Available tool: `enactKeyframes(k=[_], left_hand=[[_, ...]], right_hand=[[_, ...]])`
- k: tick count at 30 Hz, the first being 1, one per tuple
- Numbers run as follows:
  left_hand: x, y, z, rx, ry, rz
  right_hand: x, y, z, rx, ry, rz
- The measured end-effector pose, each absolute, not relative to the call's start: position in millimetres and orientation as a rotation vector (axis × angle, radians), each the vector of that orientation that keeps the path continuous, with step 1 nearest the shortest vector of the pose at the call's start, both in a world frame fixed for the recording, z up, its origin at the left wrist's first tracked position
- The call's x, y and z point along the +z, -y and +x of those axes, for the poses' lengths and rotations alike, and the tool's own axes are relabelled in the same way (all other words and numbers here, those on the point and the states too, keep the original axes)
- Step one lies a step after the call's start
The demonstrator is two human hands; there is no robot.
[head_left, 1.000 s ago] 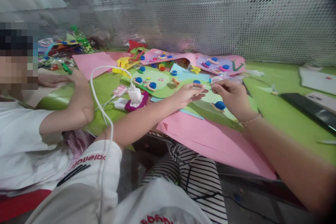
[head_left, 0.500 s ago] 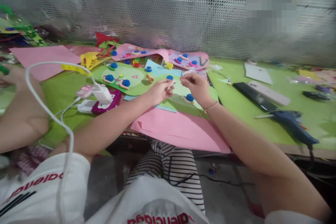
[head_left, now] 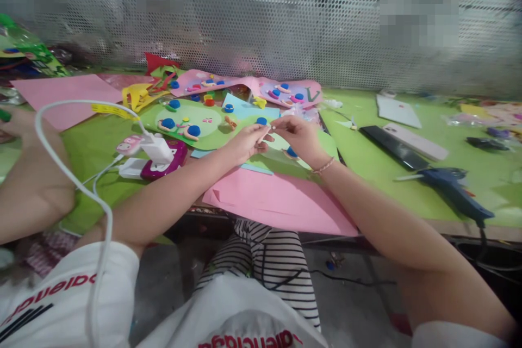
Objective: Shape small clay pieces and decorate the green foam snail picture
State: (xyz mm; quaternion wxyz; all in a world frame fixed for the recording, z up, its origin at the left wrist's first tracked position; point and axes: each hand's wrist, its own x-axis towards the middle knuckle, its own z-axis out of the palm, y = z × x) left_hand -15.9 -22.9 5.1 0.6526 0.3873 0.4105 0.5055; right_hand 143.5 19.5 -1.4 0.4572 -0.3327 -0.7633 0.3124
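Observation:
My left hand (head_left: 249,142) is closed, pinching a small pale strip (head_left: 264,135) between thumb and fingers. Just beside it, my right hand (head_left: 299,136) is closed in a pinch, its fingertips almost meeting the strip. A tiny whitish bit shows at those fingertips, too small to name. Below both hands lies a green foam sheet (head_left: 271,162) bearing figures with blue caps. One blue cap (head_left: 261,121) shows just above my left fingers, and another (head_left: 291,152) under my right hand. To the left lies a similar green foam panel (head_left: 214,133) with capped figures.
A purple power strip (head_left: 176,159) with white plugs and a looping cable (head_left: 106,206) stands left. Right are phones (head_left: 416,141) and a blue glue gun (head_left: 457,190). Pink sheet (head_left: 281,201) overhangs the front edge. Another person's arm (head_left: 35,185) rests far left.
My right hand has moved left, bringing its fingertips up close to the pale strip in my left hand. My left hand stays nearly in place. The view has shifted slightly.

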Motion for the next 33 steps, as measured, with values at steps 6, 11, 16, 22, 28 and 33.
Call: enactKeyframes(k=[6,11,16,22,28,33], left_hand=[[5.2,23.7,-14.8,1.151,-0.981,0.912],[5.3,23.6,-12.9,1.15,-0.995,0.914],[5.4,23.8,-12.8,1.158,-0.974,0.901],[5.2,23.0,-14.5,1.171,-0.931,0.878],[5.9,23.8,-14.1,1.156,-0.935,0.901],[6.1,24.1,-13.5,1.138,-0.935,0.904]], right_hand=[[-0.1,-16.5,142.5,0.77,1.898,-0.847],[2.9,-11.2,140.4,0.721,1.912,-0.887],[2.6,-11.5,138.8,0.735,1.897,-0.9],[1.2,-16.8,141.0,0.745,1.953,-0.876],[1.5,-19.4,143.7,0.676,2.008,-0.882],[1.1,-19.5,143.7,0.739,1.927,-0.917]])
